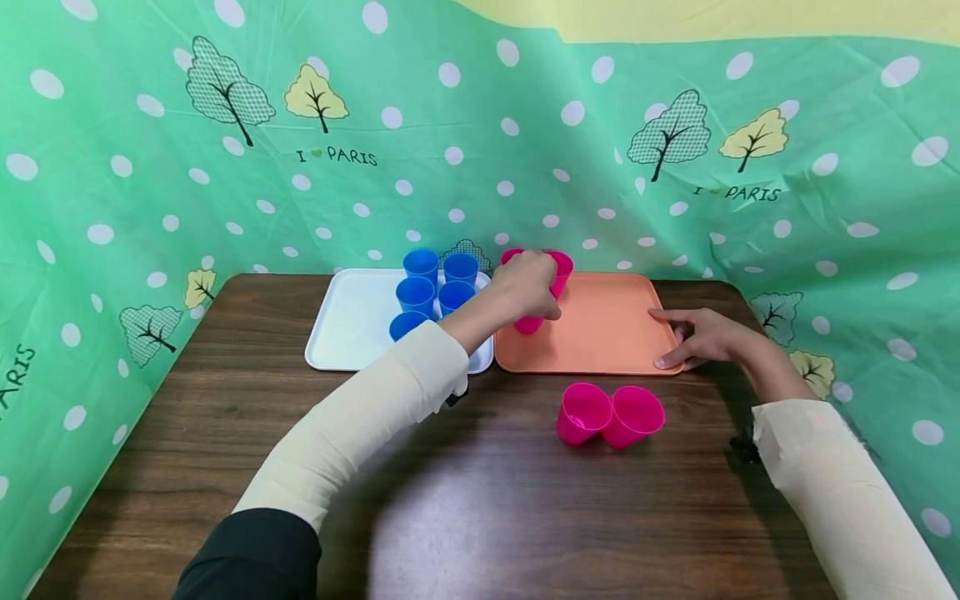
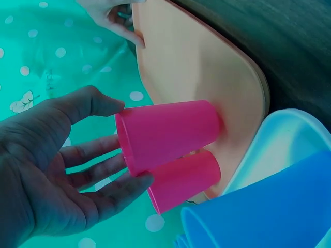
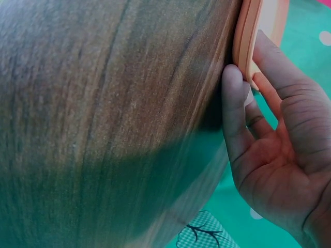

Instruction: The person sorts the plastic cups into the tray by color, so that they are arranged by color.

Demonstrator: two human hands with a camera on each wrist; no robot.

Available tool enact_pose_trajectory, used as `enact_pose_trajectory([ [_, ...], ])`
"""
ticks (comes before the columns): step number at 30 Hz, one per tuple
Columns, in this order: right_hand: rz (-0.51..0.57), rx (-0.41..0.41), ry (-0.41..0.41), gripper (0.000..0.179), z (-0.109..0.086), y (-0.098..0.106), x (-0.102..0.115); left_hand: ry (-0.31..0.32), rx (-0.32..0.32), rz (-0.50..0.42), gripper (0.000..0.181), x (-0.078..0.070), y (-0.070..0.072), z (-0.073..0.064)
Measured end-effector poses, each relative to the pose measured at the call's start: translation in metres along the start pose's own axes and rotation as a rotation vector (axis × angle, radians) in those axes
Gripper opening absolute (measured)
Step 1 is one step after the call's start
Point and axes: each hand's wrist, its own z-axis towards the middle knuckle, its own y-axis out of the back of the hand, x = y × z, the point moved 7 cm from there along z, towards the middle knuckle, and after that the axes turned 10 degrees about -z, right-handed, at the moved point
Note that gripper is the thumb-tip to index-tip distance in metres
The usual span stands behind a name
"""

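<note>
In the head view my left hand (image 1: 528, 283) is over the left end of an orange tray (image 1: 600, 337). It holds a pink cup (image 2: 170, 134) by the rim, thumb on one side and fingers on the other, the cup's base close over the tray. A second pink cup (image 2: 186, 178) stands just beside it in the left wrist view. Another pink cup (image 1: 558, 271) shows behind the hand, partly covered by it. My right hand (image 1: 705, 337) grips the tray's right end, with thumb and index finger at the rim and the other fingers tucked by the edge.
A white tray (image 1: 352, 325) adjoins the orange one on the left and carries several blue cups (image 1: 415, 293), some hidden by the left forearm. Two pink cups (image 1: 585, 414) stand side by side on the brown table (image 1: 525, 517). A green patterned cloth (image 1: 480, 167) hangs behind.
</note>
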Motion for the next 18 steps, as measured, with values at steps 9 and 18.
enact_pose_trajectory([
  [9,-0.013,-0.007,0.003,0.107,-0.0001,0.0005,0.0001,0.025,-0.016,0.023,0.051,0.0077,0.0022,0.0025],
  [18,-0.006,-0.004,0.001,0.107,-0.0005,0.0003,0.0004,0.002,-0.034,-0.003,0.056,0.0094,0.0032,0.003],
])
